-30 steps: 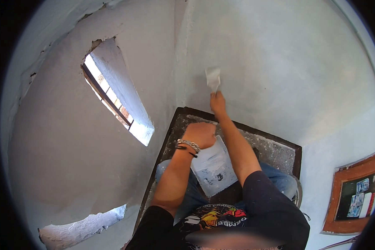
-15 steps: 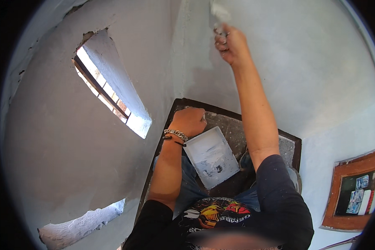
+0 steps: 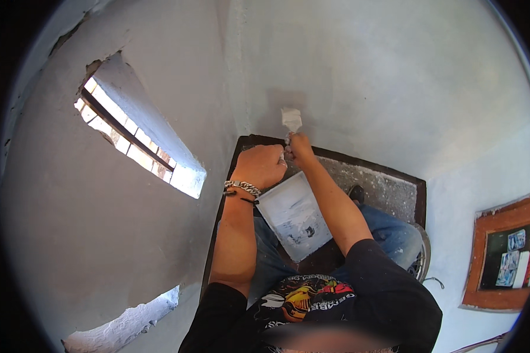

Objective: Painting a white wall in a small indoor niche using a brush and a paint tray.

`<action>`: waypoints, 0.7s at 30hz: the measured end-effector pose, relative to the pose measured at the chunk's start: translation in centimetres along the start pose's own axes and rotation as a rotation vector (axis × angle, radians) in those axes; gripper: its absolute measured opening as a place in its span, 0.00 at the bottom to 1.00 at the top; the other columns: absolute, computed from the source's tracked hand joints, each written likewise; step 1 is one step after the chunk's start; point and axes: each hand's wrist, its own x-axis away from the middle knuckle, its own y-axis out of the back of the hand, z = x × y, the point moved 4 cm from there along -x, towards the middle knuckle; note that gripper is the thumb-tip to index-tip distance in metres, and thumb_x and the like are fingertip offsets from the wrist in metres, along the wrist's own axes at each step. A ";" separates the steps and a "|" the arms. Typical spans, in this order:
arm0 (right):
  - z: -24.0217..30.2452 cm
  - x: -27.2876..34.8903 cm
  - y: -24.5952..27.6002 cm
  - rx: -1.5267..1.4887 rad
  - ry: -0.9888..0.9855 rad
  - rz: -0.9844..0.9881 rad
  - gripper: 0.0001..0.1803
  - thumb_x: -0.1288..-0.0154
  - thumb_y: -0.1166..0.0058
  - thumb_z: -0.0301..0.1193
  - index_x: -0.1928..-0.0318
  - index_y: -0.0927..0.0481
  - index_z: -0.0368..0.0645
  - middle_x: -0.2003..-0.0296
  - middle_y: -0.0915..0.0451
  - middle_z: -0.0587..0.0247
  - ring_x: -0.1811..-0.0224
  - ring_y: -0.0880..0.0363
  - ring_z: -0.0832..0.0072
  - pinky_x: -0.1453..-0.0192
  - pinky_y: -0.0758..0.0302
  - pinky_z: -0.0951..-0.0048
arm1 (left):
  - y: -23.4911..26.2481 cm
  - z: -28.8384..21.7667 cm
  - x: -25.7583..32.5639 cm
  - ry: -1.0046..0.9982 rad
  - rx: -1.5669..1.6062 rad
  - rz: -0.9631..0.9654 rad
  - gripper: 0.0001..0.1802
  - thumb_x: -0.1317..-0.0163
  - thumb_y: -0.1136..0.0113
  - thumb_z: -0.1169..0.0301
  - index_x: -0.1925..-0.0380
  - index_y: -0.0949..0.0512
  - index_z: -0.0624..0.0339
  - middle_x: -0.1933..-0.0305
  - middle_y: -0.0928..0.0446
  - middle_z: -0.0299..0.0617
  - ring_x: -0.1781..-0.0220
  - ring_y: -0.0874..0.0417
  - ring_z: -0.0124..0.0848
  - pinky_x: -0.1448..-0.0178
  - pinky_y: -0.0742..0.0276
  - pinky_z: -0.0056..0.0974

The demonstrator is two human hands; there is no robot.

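My right hand [image 3: 299, 148] is closed around the handle of a flat tool with a white, flared head [image 3: 291, 119]. Its head points away from me, in front of the wall [image 3: 347, 76] just above the dark border strip. Close beside it is my closed left hand [image 3: 264, 165], with a chain bracelet at the wrist and white residue on the fingers. What the left fingers hold, if anything, is hidden. Below both hands, between my legs, a pale rectangular tray [image 3: 294, 215] lies tilted, with white and grey smears inside. My right forearm passes over its right side.
To the left, a grey wall [image 3: 129, 235] has a barred window opening [image 3: 129, 126] with broken edges and a lower rough recess [image 3: 123, 323]. A dark-edged speckled surface [image 3: 371, 179] fills the corner. A wooden-framed panel [image 3: 506, 253] is at the right.
My right hand has come down the wall and toward me with the tool, ending beside my left hand. My left hand has shifted only slightly.
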 end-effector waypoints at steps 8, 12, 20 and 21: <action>3.6 -2.2 8.0 -0.341 -0.212 -0.164 0.04 0.35 0.60 0.30 0.67 0.36 0.45 0.81 0.34 0.68 0.87 0.39 0.82 0.89 0.46 0.81 | -1.6 -2.8 -2.0 -0.102 -0.051 0.035 0.12 0.50 0.52 0.63 0.73 0.24 0.58 0.72 0.22 0.50 0.66 0.22 0.50 0.64 0.28 0.49; 12.3 1.4 4.4 -0.350 -0.047 0.022 0.06 0.34 0.60 0.31 0.68 0.35 0.45 0.79 0.33 0.68 0.87 0.40 0.83 0.88 0.47 0.81 | -1.7 -1.0 -0.9 -0.066 -0.057 0.043 0.12 0.50 0.52 0.63 0.72 0.24 0.58 0.71 0.22 0.50 0.66 0.22 0.50 0.64 0.28 0.49; 11.7 2.6 7.3 0.053 0.449 -0.168 0.10 0.32 0.60 0.35 0.65 0.32 0.41 0.78 0.30 0.60 0.85 0.34 0.72 0.84 0.38 0.72 | 1.4 -2.1 1.1 -0.087 -0.007 -0.019 0.10 0.47 0.50 0.64 0.71 0.27 0.58 0.75 0.24 0.49 0.68 0.22 0.49 0.65 0.30 0.48; 9.3 1.3 8.3 0.306 0.618 -0.321 0.12 0.32 0.60 0.36 0.66 0.32 0.39 0.77 0.29 0.54 0.81 0.32 0.63 0.77 0.35 0.66 | 1.4 -2.3 1.2 -0.087 -0.015 -0.010 0.10 0.46 0.50 0.64 0.70 0.27 0.58 0.76 0.24 0.48 0.69 0.23 0.48 0.66 0.30 0.48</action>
